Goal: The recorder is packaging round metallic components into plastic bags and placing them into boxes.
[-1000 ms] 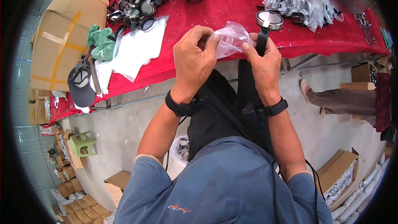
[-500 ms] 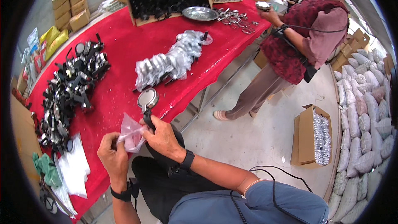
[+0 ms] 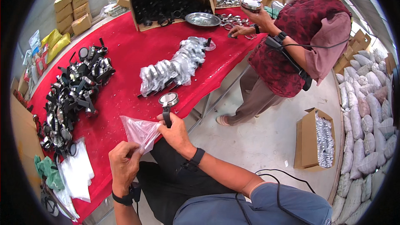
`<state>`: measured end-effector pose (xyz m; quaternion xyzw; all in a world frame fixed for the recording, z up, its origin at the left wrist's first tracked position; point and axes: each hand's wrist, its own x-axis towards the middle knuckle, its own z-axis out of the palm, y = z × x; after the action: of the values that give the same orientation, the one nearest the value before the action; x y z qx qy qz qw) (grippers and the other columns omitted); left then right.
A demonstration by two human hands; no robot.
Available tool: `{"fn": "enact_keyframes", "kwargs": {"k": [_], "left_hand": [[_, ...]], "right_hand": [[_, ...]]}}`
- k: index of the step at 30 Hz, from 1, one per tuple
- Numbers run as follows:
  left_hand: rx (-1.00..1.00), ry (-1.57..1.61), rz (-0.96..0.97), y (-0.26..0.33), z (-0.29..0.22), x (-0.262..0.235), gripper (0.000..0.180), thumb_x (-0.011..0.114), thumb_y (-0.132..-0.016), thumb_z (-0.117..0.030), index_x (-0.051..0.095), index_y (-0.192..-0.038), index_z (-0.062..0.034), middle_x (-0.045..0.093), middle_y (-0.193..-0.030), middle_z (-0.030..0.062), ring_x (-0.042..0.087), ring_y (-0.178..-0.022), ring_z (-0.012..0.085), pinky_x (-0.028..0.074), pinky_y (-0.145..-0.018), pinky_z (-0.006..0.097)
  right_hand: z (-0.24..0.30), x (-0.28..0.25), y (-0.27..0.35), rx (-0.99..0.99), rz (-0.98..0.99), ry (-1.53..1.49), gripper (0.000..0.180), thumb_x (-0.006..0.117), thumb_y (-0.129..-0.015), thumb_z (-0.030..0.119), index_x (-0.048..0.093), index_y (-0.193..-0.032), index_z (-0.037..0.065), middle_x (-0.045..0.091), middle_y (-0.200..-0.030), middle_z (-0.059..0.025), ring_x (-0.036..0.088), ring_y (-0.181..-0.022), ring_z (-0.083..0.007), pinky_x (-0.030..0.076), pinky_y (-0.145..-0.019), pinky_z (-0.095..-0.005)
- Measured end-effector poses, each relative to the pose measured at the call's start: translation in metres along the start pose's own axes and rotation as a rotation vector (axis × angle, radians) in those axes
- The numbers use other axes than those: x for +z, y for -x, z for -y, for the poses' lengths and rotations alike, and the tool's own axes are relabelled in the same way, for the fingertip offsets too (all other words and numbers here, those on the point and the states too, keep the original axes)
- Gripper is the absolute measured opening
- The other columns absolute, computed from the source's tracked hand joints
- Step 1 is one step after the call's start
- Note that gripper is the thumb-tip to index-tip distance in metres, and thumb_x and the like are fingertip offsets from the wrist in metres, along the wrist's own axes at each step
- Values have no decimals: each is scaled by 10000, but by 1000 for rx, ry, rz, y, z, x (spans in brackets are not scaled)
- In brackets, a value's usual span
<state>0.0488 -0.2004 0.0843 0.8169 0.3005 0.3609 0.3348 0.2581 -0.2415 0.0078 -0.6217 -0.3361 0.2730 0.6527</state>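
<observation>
My left hand pinches the lower end of a thin clear plastic bag. In my right hand is the black handle of a round mirror, its shiny disc pointing away from me over the table's near edge. The right fingers also touch the bag's side. The mirror is outside the bag, which hangs crumpled between both hands. Further off lies a row of similar round pieces wrapped in clear plastic. To the left is a heap of unwrapped mirrors with black handles.
White flat bags and a green cloth lie on the red-covered table. At its far side are a carton of black parts and a metal dish. A co-worker stands right; a filled carton sits on the floor.
My right hand has moved right with the mirror, and the bag is stretched wider between my hands. The co-worker has come closer to the table, one hand now reaching over the metal rings.
</observation>
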Motion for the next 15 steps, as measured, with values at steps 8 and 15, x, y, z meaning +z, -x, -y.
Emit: {"fn": "enact_keyframes", "kwargs": {"k": [8, 15], "left_hand": [[-19, -128, -365, 1, 10, -15, 52, 742, -907, 39, 746, -958, 28, 686, -896, 108, 664, -789, 201, 520, -700, 319], [-111, -47, -431, -17, 12, 9, 80, 794, -902, -61, 798, -949, 4, 714, -859, 111, 667, -707, 182, 514, -657, 318]], "right_hand": [[0, -16, 18, -116, 210, -2, 435, 844, -922, 274, 677, -1206, -10, 677, -963, -16, 615, -842, -97, 530, -772, -294], [30, -58, 29, 127, 498, -833, 383, 593, -1099, 345, 659, -906, 21, 473, -674, 0, 391, -541, -103, 331, -507, -289]]}}
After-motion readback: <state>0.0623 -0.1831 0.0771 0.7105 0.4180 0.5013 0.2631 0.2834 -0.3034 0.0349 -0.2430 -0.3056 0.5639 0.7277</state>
